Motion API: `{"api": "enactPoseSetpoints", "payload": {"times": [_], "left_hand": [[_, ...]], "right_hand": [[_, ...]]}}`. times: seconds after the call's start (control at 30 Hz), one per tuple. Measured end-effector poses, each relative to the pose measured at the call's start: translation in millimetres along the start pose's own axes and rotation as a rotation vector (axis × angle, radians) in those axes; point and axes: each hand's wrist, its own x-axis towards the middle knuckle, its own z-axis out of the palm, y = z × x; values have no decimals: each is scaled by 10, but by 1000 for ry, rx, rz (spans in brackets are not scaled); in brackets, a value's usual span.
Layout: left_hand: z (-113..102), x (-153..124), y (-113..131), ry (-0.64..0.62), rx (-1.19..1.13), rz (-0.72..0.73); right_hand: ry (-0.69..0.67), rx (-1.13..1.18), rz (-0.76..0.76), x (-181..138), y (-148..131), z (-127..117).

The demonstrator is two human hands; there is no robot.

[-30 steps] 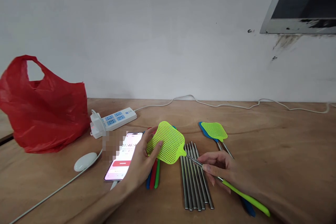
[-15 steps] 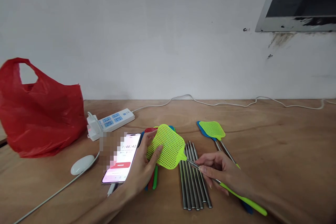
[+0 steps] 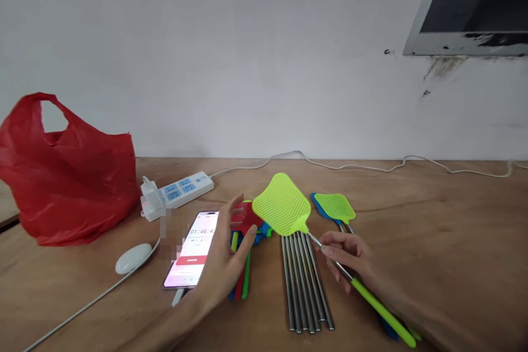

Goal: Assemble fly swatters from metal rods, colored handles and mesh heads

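My right hand (image 3: 348,261) pinches the metal shaft of a lime-green fly swatter (image 3: 282,206), its head raised toward the middle and its green handle slanting down to the right. With fingers apart, my left hand (image 3: 231,253) is just left of that head and holds nothing. Beneath it lies a pile of fly swatters with a red head (image 3: 246,217) and blue and green parts showing. Several bare metal tubes (image 3: 303,286) lie side by side between my hands. Beyond my right hand rest a lime-green swatter (image 3: 336,207) and a blue one (image 3: 319,206), overlapping.
A phone (image 3: 193,253) with a lit timer lies left of my left hand. Behind it sits a white power strip (image 3: 185,190), its cable along the wall. A red plastic bag (image 3: 74,181) and a white oval device (image 3: 132,258) stand at the left of the wooden table (image 3: 396,192).
My left hand has let go of the lime-green swatter head. The swatter has shifted up and to the right in my right hand, uncovering the red swatter head below.
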Motion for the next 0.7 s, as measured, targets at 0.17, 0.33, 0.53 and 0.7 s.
{"api": "enactPoseSetpoints", "payload": {"times": [0.17, 0.33, 0.53, 0.7], "left_hand": [[6, -2, 48, -80, -70, 17], [29, -49, 156, -283, 55, 23], [24, -107, 212, -412, 125, 55], [32, -137, 260, -549, 12, 37]], "right_hand": [[104, 178, 23, 21, -94, -40], [141, 233, -6, 15, -99, -52], [187, 249, -96, 29, -20, -19], [151, 287, -133, 5, -59, 91]]}}
